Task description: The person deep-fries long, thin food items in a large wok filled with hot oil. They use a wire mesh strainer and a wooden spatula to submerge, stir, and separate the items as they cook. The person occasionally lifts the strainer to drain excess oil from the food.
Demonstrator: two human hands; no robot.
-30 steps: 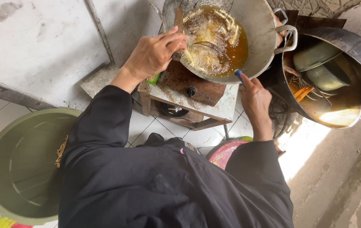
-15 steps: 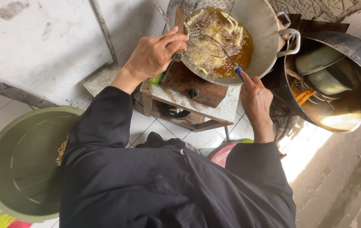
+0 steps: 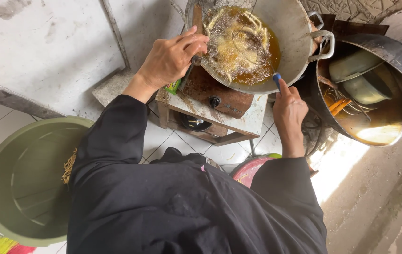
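A metal wok of hot oil sits on a small rusty stove. Pale yellow strips fry inside a wire skimmer basket lowered in the oil. My left hand is shut on the skimmer's wooden handle at the wok's left rim. My right hand grips a thin blue-handled utensil whose tip reaches the wok's near rim. Both arms wear black sleeves.
A large dark pot at the right holds two upturned bowls and liquid. A big green plastic basin with a few yellow strips on its rim stands at the left. A pink bowl lies below the stove stand, on white floor tiles.
The skimmer has turned in the oil and now holds a fuller mass of strips. My right hand has shifted slightly toward the wok's rim.
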